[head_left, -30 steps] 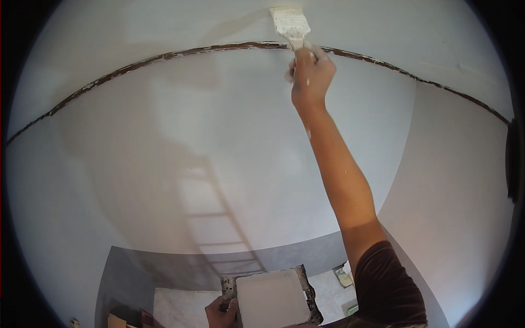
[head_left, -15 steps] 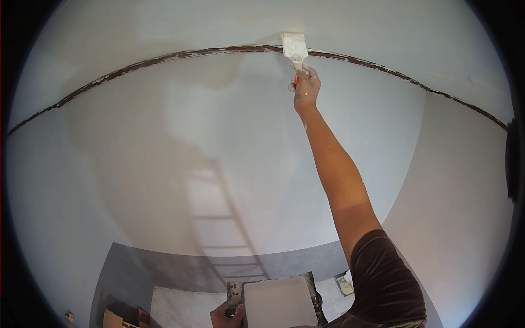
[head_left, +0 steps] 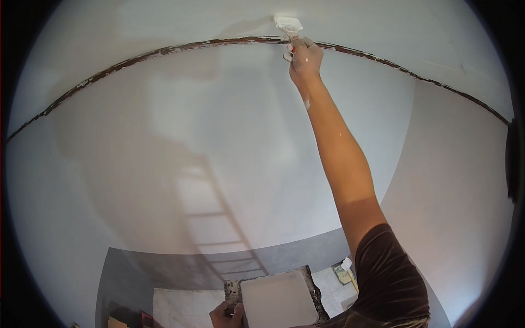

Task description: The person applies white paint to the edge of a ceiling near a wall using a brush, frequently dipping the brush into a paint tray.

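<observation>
My right hand (head_left: 306, 60), raised at the end of a stretched arm, is closed round the handle of a wide paintbrush (head_left: 289, 25). The brush is coated white, and a bit of red shows on its handle. Its bristles lie at the pale surface above a dark brown strip (head_left: 246, 41), apparently touching it. Low in the view, my left hand (head_left: 226, 315) grips the paint-spattered dark edge of a squarish holder with a flat white middle (head_left: 279, 298). Whether that white is liquid paint or a panel I cannot tell.
A pale wall (head_left: 240, 126) with a grey lower band (head_left: 169, 268) curves ahead, carrying shadows of a ladder and a person. Below lie a brush or roller with a yellowish handle (head_left: 350, 273), by my right sleeve, and cardboard (head_left: 116, 322) at lower left.
My right hand and the paintbrush have moved up, from across the brown strip to above it, and the brush has tilted. My left hand keeps its grip on the holder.
</observation>
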The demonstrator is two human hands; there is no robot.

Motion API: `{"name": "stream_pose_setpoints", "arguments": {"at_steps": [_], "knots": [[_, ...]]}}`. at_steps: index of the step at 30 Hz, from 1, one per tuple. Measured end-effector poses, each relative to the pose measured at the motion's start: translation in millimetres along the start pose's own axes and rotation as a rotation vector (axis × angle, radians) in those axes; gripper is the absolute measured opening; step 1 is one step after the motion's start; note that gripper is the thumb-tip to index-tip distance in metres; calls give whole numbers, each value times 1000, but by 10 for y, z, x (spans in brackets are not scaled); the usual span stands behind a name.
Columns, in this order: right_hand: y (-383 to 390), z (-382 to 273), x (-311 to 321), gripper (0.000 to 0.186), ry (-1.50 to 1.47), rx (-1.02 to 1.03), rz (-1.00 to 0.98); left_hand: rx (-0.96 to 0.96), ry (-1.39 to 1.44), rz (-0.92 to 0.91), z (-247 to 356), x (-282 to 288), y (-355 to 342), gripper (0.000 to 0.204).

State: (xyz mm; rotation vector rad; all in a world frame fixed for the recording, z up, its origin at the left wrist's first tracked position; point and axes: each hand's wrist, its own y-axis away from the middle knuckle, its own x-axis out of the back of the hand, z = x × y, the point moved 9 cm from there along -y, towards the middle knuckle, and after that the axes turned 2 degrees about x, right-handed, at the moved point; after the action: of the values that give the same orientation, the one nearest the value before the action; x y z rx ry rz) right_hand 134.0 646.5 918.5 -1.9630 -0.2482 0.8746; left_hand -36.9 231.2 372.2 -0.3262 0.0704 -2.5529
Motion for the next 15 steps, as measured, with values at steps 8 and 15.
{"name": "stream_pose_setpoints", "arguments": {"at_steps": [8,15], "knots": [[495,194,192,14,85,-128,15,-24,-41,1,62,-2,21,23],[-94,704,-8,13,76,-152,65,149,34,-23,17,-49,41,26]]}}
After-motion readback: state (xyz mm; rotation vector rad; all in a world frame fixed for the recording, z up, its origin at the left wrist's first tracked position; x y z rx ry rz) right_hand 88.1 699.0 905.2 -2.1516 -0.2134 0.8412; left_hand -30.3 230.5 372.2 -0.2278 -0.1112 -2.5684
